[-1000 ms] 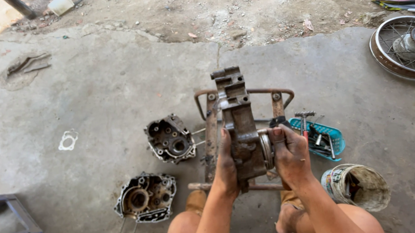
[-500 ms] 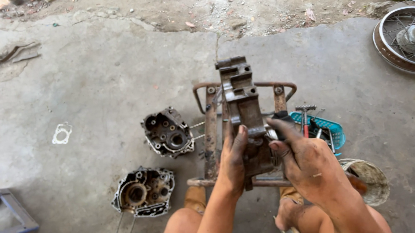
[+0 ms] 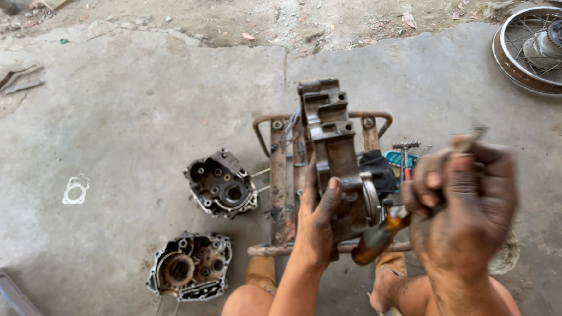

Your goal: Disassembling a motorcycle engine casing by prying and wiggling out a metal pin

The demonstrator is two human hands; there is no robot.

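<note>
Cracked concrete floor (image 3: pixel 134 120) fills the view, giving way to bare dirt along its far edge. Near the middle stands a rusty metal frame (image 3: pixel 281 196), and on it an upright engine case (image 3: pixel 334 155), dark and greasy. The left hand (image 3: pixel 315 223) is pressed flat against the case's near side, thumb up along its edge, fingers round the lower part in a holding grip. The right hand (image 3: pixel 463 200) is raised clear of the case, to its right, closed in a fist around a screwdriver (image 3: pixel 382 232) whose amber handle points down toward the frame's near rail.

Left of the frame lie two loose engine covers, one (image 3: pixel 221 183) just beside it and one (image 3: pixel 190 266) nearer the knees; a pale gasket (image 3: pixel 76 189) sits well apart toward the left. That left stretch of floor is otherwise open. A spoked wheel (image 3: pixel 541 45) rests at the far right corner, a grey stool (image 3: pixel 9 306) at the near left corner, and a teal tray (image 3: pixel 400 158) with a small hammer (image 3: pixel 406 156) lies just behind the frame's right side.

Half a second earlier the right hand was down against the case; now it has lifted away and up, hiding the bucket that showed beside the right knee.
</note>
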